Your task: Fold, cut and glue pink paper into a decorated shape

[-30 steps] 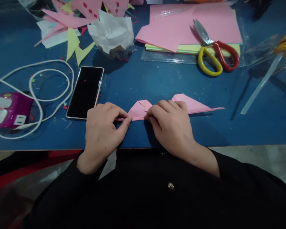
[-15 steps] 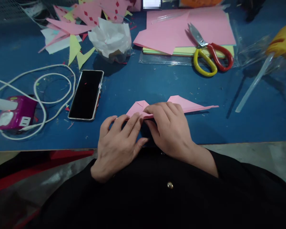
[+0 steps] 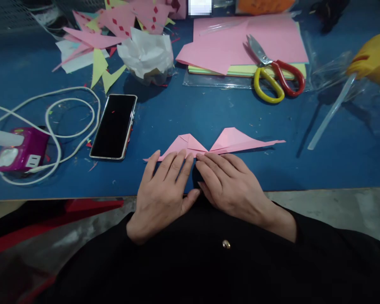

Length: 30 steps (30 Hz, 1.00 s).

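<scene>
Released the pinch — flattened left grip (image 3: 164,185) and right grip (image 3: 229,183), fingers apart, clamped on nothing, tips pressed onto folded pink paper (image 3: 223,141); left it flat on table (image 3: 190,107), right of phone (image 3: 114,126) — fold seemingly creased.

- Left hand (image 3: 166,185): has released its pinch on the left tip of the paper (image 3: 228,140). It now lies flat, fingertips on the paper's near edge.
- Right hand (image 3: 229,183): drawn back from the paper's middle toward the near edge of the tabletop (image 3: 288,169); now flat.
- Paper: centre and both wings now uncovered.
</scene>
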Tool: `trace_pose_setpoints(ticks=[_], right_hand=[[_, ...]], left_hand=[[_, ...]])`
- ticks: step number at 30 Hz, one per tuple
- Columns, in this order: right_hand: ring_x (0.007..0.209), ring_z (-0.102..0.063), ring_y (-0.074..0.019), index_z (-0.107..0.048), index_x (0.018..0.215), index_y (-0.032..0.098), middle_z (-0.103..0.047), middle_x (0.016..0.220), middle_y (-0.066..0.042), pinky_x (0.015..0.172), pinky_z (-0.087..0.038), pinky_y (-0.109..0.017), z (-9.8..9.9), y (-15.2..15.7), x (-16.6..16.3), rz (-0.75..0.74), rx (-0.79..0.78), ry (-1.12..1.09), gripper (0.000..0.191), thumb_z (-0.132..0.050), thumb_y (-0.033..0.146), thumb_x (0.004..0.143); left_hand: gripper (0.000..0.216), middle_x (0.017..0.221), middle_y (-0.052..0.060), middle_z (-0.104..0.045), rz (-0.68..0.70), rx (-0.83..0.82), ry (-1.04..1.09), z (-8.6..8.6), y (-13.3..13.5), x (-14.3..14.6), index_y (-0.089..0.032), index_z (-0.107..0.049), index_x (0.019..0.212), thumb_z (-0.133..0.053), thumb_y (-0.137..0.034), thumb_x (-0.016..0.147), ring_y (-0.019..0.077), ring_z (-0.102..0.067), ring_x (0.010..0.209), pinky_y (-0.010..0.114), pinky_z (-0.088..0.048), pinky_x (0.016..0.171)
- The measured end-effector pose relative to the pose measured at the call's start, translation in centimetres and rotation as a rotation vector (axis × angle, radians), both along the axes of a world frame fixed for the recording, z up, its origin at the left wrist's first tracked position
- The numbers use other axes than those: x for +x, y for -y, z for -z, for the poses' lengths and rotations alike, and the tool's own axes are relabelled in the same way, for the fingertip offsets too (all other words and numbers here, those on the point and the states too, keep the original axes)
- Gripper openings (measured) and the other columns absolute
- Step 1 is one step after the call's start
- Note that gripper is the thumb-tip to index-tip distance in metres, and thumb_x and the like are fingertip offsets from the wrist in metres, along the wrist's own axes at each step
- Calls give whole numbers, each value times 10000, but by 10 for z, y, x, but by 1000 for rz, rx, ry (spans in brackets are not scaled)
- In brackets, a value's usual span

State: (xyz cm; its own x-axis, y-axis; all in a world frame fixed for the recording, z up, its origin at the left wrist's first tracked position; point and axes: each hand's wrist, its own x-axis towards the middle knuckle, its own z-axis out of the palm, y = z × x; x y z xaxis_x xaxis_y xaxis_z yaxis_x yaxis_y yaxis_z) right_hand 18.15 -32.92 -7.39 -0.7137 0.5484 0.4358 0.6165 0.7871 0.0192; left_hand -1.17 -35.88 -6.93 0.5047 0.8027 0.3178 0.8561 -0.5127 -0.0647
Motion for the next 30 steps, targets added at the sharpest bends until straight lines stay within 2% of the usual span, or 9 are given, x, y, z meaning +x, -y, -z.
trace_pose_setpoints(ticks=[5,11,15,19,25,30], right_hand=[[1114,-691,-273,-649,1180,17,-729,1221,-179,990,-483,-408,2,5,14,96,52,-9,334,-516,258,990],[1170,-672,-287,-590,1270,46,-701,1274,-194,1038,-462,-443,3,7,47,232,36,32,396,-554,294,964],[1164,-671,-314,-544,1319,58,-711,1253,-193,1050,-456,-483,5,6,68,315,30,16,442,-538,318,962],[1158,-665,-345,-541,1307,31,-703,1242,-227,1042,-458,-509,5,5,80,371,7,-15,448,-536,299,947],[1171,-658,-326,-543,1307,50,-698,1259,-212,1077,-422,-497,10,5,81,407,8,-54,436,-547,281,937],[1201,-633,-320,-548,1308,58,-693,1269,-200,1086,-407,-517,6,9,77,442,-55,-51,418,-516,296,966]], left_hand=[[603,1395,210,-613,17,-24,1,-1,0,0,3,-548,1380,-527,-435,966,363,-573,1278,501,-402,1108],[627,1382,239,-613,37,-28,-2,-2,-1,2,33,-533,1383,-576,-412,944,387,-570,1290,488,-470,1060],[576,1393,213,-612,16,-6,2,0,-1,1,-6,-538,1388,-567,-378,950,377,-568,1306,493,-479,1048],[556,1425,178,-592,-64,-9,11,2,6,-14,-57,-496,1444,-552,-306,950,384,-570,1307,551,-451,1061],[623,1468,132,-558,-229,-8,10,2,25,-42,-203,-378,1551,-542,-208,950,385,-528,1354,646,-381,1111],[598,1456,113,-580,-234,12,26,-1,27,-51,-233,-399,1536,-546,-228,957,399,-526,1352,646,-397,1115]])
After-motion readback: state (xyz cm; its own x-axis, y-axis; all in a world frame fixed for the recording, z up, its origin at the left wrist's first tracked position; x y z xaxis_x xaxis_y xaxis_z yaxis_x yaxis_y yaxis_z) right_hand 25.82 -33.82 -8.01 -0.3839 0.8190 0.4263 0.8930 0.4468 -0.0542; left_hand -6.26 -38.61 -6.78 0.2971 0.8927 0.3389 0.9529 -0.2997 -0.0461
